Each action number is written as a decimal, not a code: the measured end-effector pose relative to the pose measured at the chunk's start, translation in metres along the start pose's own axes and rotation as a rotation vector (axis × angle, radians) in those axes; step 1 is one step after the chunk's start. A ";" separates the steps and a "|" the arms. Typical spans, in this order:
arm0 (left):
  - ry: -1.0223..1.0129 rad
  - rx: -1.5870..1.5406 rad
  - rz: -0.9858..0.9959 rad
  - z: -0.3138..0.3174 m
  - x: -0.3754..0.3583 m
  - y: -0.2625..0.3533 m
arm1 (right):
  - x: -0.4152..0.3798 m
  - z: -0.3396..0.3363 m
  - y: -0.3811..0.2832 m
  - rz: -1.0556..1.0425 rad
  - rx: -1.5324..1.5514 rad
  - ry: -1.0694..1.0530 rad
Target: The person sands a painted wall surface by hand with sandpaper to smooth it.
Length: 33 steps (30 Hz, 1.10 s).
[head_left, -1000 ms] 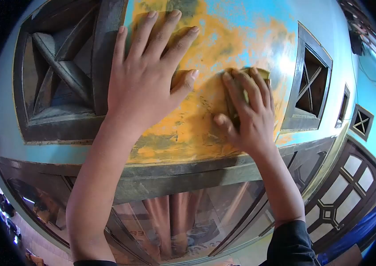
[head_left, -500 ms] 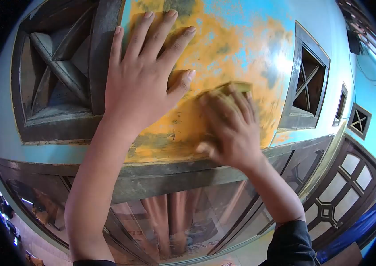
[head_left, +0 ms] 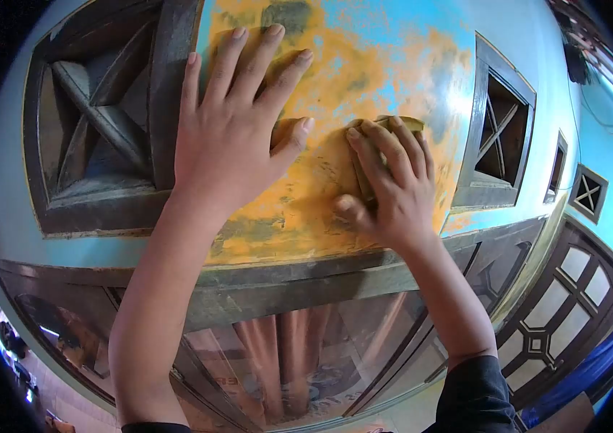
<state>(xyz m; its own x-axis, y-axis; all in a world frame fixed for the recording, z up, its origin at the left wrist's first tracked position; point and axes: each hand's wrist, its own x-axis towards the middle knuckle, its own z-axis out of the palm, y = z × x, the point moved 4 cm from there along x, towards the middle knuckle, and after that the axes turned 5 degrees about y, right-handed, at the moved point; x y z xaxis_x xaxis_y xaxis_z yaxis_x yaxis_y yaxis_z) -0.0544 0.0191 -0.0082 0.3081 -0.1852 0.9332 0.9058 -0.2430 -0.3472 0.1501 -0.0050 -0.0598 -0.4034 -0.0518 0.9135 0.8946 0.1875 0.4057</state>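
My left hand [head_left: 228, 144] lies flat with its fingers spread on a wall panel [head_left: 303, 191] covered in worn orange, blue and dark patches. To its right, my right hand [head_left: 402, 191] presses a folded sheet of sandpaper [head_left: 412, 125] against the same panel. The sheet's olive-yellow edge shows above and beside the fingers; the rest is hidden beneath them. My right thumb is held out to the left, below the sheet.
Dark wooden vents with crossed slats stand on both sides, the left vent [head_left: 97, 115] and the right vent [head_left: 498, 130]. Below the panel runs a wooden ledge [head_left: 299, 285] above a glass window [head_left: 292, 361] with curtains. A wooden door [head_left: 552, 310] is at the lower right.
My right hand has slid up and slightly right across the panel with the sandpaper. My left hand stays in nearly the same place.
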 end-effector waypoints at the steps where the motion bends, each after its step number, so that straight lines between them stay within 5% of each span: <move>1: -0.007 0.005 -0.002 0.000 0.000 0.000 | -0.003 0.004 -0.011 -0.054 0.041 -0.037; 4: -0.012 0.019 0.002 0.000 0.001 0.000 | -0.021 0.008 -0.035 -0.189 0.116 -0.125; 8: 0.001 0.009 0.004 0.001 0.001 0.000 | 0.001 0.001 0.006 -0.047 -0.028 -0.024; 12: -0.005 0.010 -0.001 0.001 0.001 0.000 | -0.027 0.007 -0.038 -0.254 0.132 -0.171; 19: -0.003 0.022 -0.011 0.003 -0.001 -0.001 | -0.019 0.000 -0.018 -0.068 0.005 -0.080; 23: 0.000 0.019 -0.006 0.002 -0.001 0.000 | -0.050 0.008 -0.036 -0.420 0.032 -0.123; 28: -0.023 0.011 -0.007 0.001 -0.004 0.000 | -0.026 -0.003 -0.008 -0.045 -0.017 -0.085; 31: -0.021 0.001 0.000 0.003 -0.004 0.000 | -0.063 0.009 -0.056 -0.339 0.236 -0.309; 33: -0.015 -0.007 0.005 0.002 -0.005 -0.001 | -0.065 0.013 -0.054 -0.390 0.162 -0.250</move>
<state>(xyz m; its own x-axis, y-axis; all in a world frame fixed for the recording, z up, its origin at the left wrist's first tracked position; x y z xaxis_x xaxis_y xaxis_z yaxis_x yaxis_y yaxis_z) -0.0561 0.0224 -0.0120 0.3173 -0.1726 0.9325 0.9020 -0.2487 -0.3529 0.1250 0.0006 -0.1414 -0.7539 0.0847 0.6515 0.6343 0.3522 0.6882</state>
